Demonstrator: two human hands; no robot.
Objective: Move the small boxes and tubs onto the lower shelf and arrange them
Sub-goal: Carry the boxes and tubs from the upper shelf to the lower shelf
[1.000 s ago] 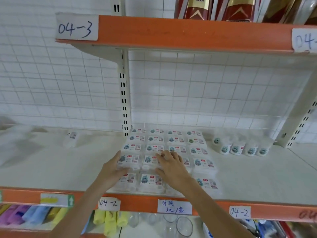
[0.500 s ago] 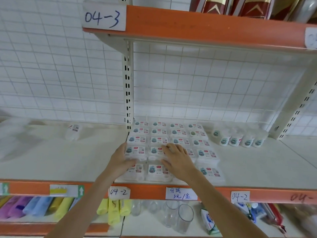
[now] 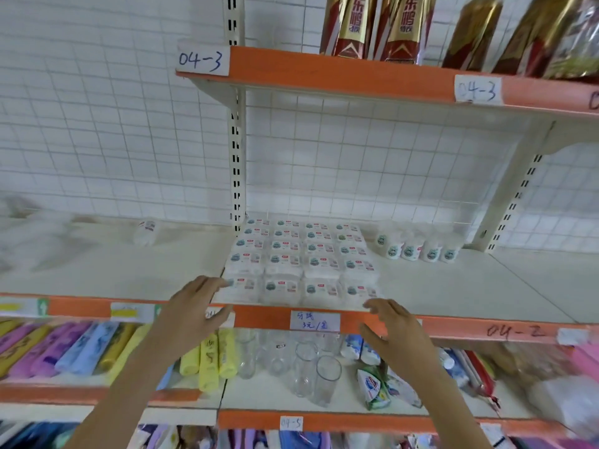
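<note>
So the block of small white clear-wrapped boxes (image 3: pixel 301 264) sits on the white shelf (image 3: pixel 129 273) dead ahead between my hands, left hand (image 3: pixel 194 306) looks like it's brushing its front-left corner, right hand (image 3: pixel 393 335) loose, empty, just short.

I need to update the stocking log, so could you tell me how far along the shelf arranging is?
Mostly done: the small boxes sit in a tidy grid on the shelf, with the tubs lined up beside them. The left hand touches the grid's front corner; the right hand holds nothing. Left: one tub lying apart.
</note>
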